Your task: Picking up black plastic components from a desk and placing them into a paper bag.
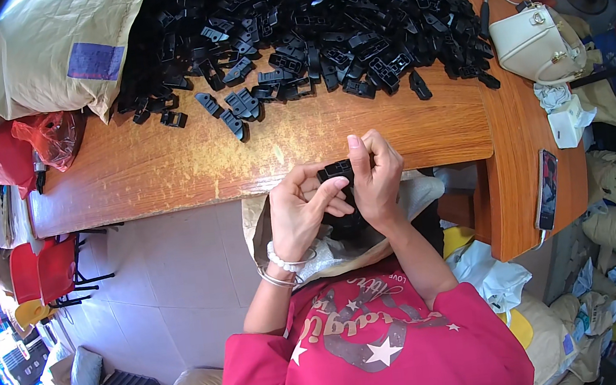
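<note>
Near the table's front edge, my left hand (301, 207) closes its thumb and fingers on a small black plastic part (335, 171). My right hand (374, 176) is at the right side of the same part, its fingers curled and its thumb pointing up; the part's far side is hidden there. Both hands are over an open sack (261, 238) on my lap, with dark pieces inside it. Beyond them a big heap of similar black plastic parts (351, 41) covers the back of the wooden table (167, 171).
A full beige sack (61, 61) and red plastic bags (48, 143) are at the left. At the right are a cream handbag (536, 45), a hammer (484, 7), a tissue pack (571, 122) and a phone (547, 190). A red chair (45, 271) stands on the floor to the left.
</note>
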Demonstrator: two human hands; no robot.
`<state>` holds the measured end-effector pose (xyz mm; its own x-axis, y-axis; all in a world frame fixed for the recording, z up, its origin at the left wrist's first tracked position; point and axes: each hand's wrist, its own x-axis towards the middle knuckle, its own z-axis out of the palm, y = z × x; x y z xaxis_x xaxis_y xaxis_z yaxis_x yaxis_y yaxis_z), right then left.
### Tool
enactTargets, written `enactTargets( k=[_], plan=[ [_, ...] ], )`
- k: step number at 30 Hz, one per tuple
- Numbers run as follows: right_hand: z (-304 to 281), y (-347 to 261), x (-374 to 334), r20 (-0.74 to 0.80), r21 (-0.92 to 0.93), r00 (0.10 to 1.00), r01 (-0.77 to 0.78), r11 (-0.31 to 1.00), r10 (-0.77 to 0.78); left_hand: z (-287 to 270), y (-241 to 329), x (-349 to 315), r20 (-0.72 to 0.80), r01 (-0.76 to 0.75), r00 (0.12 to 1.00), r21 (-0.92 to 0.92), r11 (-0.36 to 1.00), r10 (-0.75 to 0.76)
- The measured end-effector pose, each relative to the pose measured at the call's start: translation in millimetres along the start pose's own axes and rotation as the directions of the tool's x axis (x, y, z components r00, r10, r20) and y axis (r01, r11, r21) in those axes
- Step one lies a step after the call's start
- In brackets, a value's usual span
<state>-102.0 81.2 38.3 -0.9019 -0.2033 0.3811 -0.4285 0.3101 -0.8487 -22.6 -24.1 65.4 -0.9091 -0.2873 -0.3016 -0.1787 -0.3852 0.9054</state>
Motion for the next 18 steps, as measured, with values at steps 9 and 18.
enactTargets(
  k=[9,18],
  plan=[
    [5,-4,0,0.039,0.114,0.998,-0.057,0.992,0.053,-2,-1,-1,0.025,-0.001,1.000,0.034,0.999,0.001],
    [0,0,-1,0.060,0.191,0.996,0.047,0.980,-0.060,-2,-1,-2,0.025,-0.040,0.999,-0.026,0.999,0.040]
  ],
)
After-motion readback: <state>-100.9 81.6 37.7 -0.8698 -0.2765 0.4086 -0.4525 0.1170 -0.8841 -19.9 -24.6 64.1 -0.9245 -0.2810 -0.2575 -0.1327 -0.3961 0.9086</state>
